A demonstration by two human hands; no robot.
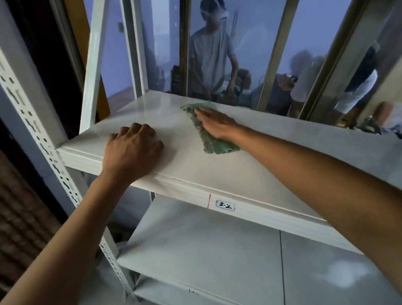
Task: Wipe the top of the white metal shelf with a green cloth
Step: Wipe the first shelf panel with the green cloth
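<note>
Half the shelf point(254, 172) seems unwiped; the cloth point(209, 138) is pressed flat under the right hand point(214, 123), while the left hand point(131, 151) is rested, fingers curled.

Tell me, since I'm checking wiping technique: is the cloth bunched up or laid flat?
Laid flat. The cloth lies as a long strip on the shelf, pressed down by the right hand with straight fingers.
</note>
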